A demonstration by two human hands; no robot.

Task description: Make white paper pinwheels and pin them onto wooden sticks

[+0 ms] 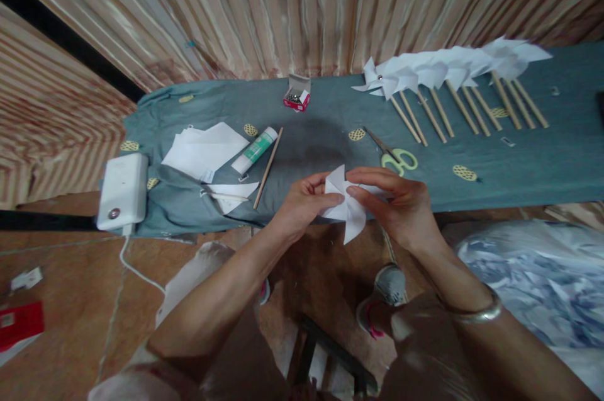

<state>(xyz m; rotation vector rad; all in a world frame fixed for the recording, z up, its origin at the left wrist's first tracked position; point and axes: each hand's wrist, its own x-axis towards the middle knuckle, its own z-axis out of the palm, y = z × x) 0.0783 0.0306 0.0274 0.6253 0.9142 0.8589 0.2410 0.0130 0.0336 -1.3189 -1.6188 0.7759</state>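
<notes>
A white paper pinwheel (352, 215) is held between both hands over the table's front edge. My left hand (309, 199) pinches it from the left, thumb near its middle. My right hand (396, 199) grips its right side with thumb and fingers, covering part of a blade. Just beyond the right hand lie scissors (399, 160) with pale green handles. Left of the hands, a wooden stick (268, 168) rests beside a white and green glue tube (255, 150). A slim white pen-like tool (228, 197) lies on a paper scrap (236, 188).
Several finished pinwheels (438, 67) on sticks lie in a row at the back right. A small red box (297, 97) of metal pins stands open at the back. White paper sheets (202, 150) and a white power bank (123, 187) with a cable occupy the left of the cloth-covered table (311, 136).
</notes>
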